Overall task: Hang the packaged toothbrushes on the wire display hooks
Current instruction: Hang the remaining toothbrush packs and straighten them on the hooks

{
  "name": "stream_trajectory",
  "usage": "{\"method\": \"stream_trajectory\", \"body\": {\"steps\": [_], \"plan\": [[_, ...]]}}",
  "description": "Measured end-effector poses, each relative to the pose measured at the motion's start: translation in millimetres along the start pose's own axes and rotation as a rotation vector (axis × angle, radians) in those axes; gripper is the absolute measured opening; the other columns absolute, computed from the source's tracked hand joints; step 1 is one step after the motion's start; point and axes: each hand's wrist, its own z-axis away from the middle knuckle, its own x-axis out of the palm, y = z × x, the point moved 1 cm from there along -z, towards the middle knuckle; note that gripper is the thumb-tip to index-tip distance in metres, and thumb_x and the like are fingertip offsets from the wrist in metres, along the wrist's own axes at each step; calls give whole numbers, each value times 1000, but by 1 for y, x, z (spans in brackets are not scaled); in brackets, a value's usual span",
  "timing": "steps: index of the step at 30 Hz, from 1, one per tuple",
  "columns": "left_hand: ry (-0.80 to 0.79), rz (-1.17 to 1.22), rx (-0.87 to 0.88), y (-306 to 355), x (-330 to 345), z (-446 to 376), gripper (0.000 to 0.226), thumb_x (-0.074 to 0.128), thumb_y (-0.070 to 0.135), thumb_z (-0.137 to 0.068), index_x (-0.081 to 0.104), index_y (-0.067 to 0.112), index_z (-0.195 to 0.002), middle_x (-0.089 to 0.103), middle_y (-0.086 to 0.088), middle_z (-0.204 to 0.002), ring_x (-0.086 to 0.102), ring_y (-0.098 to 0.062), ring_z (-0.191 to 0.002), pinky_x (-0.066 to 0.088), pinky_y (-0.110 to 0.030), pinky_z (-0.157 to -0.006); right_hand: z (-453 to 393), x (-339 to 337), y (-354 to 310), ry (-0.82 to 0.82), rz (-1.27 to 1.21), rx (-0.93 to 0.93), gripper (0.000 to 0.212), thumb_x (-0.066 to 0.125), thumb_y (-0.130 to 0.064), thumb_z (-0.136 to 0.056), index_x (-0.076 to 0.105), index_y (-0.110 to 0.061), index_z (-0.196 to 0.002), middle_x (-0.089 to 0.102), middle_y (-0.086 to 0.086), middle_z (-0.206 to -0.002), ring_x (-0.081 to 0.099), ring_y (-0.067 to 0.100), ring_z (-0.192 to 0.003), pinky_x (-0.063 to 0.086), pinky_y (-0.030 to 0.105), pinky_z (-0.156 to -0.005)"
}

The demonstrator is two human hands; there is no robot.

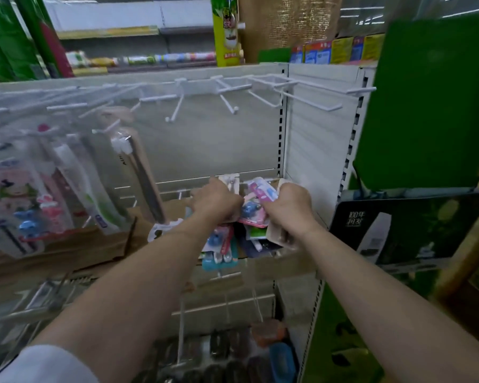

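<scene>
Both my hands reach into a heap of packaged toothbrushes [256, 200] lying in a cardboard box [100, 247] on the shelf. My left hand [217, 201] grips a pack whose white top [230, 181] sticks up above my fingers. Another pale pack [278, 233] is held in my right hand [288, 204], fingers curled round it. Pink and blue packs lie between the two hands. Above them, white wire display hooks [233, 106] jut from the back panel, bare in the middle and right. Hooks at the left carry hung toothbrush packs [67, 178].
A grey back panel [210, 145] and a slotted upright [282, 128] frame the bay. A green panel [432, 100] and a black shampoo sign [404, 228] stand at the right. Lower wire hooks [224, 276] and dark items [227, 346] sit below the box.
</scene>
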Motion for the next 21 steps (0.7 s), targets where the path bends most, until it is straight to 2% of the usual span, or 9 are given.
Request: {"method": "stream_trajectory", "body": {"steps": [3, 5, 7, 9, 11, 14, 15, 19, 21], "plan": [[80, -15, 53, 5, -1, 8, 67, 73, 47, -73, 49, 12, -125, 61, -16, -129, 50, -40, -126, 44, -48, -103, 0, -2, 2, 8, -123, 18, 21, 67, -33, -86, 67, -12, -84, 67, 10, -84, 63, 31, -81, 34, 26, -62], [138, 40, 113, 5, -3, 12, 61, 75, 41, -73, 48, 11, -119, 61, -17, -124, 55, -39, -118, 49, -46, -95, 2, -5, 3, 29, -215, 18, 26, 62, -37, -84, 67, -12, -80, 64, 8, -76, 64, 32, -78, 33, 27, -59], [164, 90, 144, 7, -6, 15, 65, 79, 37, -75, 47, 8, -124, 56, -15, -125, 59, -38, -112, 50, -44, -89, 5, -11, 3, 40, -293, 17, 22, 62, -35, -84, 66, -14, -77, 64, 7, -75, 60, 28, -71, 34, 28, -55], [157, 135, 136, 10, -11, 18, 74, 81, 40, -75, 47, 7, -131, 50, -14, -127, 60, -36, -111, 50, -43, -88, 7, -13, 2, 47, -372, 15, 10, 65, -29, -87, 66, -19, -85, 65, 4, -80, 60, 20, -67, 38, 26, -53], [145, 237, 99, 13, -14, 21, 70, 83, 44, -72, 54, 9, -125, 54, -13, -122, 62, -34, -103, 52, -40, -82, 10, -14, -1, 63, -474, 25, 10, 67, -29, -87, 61, -25, -95, 67, 0, -88, 63, 15, -72, 49, 27, -59], [135, 432, 78, 9, -17, 28, 51, 86, 37, -71, 57, 14, -106, 62, -7, -104, 63, -24, -86, 47, -31, -63, 17, -12, -9, 21, -657, 64, 15, 67, -27, -87, 57, -28, -99, 67, -2, -90, 70, 22, -82, 61, 41, -73], [132, 482, 83, 7, -17, 32, 50, 86, 34, -72, 53, 16, -104, 61, -3, -100, 61, -22, -85, 45, -30, -62, 19, -10, -11, -5, -719, 74, 16, 66, -24, -87, 57, -28, -99, 69, -2, -92, 72, 22, -82, 62, 43, -72], [166, 683, 72, -2, -12, 48, 57, 85, 23, -66, 48, 19, -111, 63, 0, -104, 64, -23, -98, 56, -41, -84, 30, 2, -14, -43, -827, 43, 20, 69, -29, -81, 60, -33, -98, 71, -6, -94, 72, 22, -84, 62, 47, -73], [175, 734, 54, -7, -10, 55, 60, 86, 18, -67, 47, 21, -112, 64, 1, -104, 65, -22, -98, 57, -38, -81, 36, 7, -16, -43, -818, -4, 23, 68, -27, -86, 64, -28, -108, 72, -6, -98, 71, 20, -90, 61, 44, -79]]}}
